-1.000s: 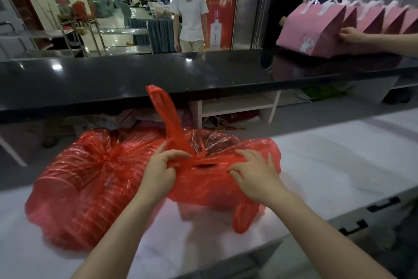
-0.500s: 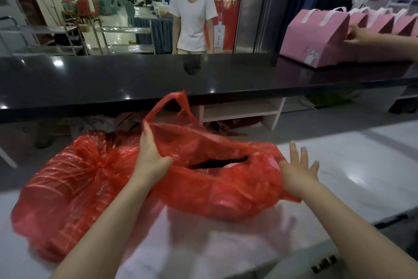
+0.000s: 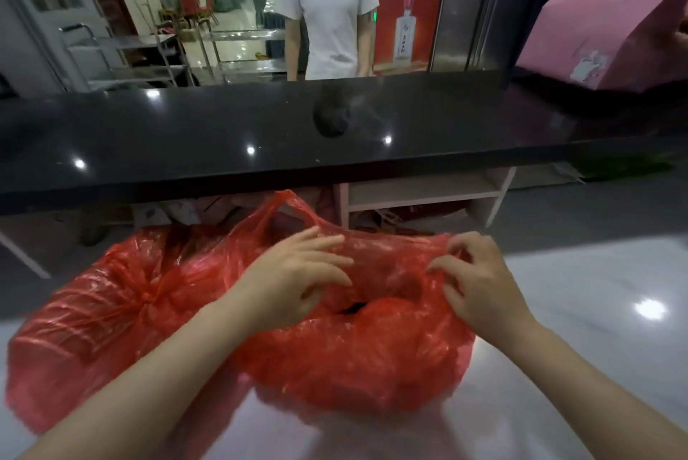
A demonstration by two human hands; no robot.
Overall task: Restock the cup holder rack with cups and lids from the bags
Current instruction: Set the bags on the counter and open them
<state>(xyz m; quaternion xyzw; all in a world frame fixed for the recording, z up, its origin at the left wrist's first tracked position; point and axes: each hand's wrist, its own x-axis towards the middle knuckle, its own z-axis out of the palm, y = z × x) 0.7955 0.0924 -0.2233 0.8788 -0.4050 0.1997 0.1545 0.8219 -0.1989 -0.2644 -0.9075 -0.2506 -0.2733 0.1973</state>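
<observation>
Where hands (image 3: 379, 280) pinch, crinkly red bag (image 3: 353, 359) gapes.

Left hand (image 3: 298, 284) and right hand (image 3: 480, 284) on a red plastic bag (image 3: 353, 359) atop a pale counter (image 3: 595, 303), fingers curled into its film.
</observation>
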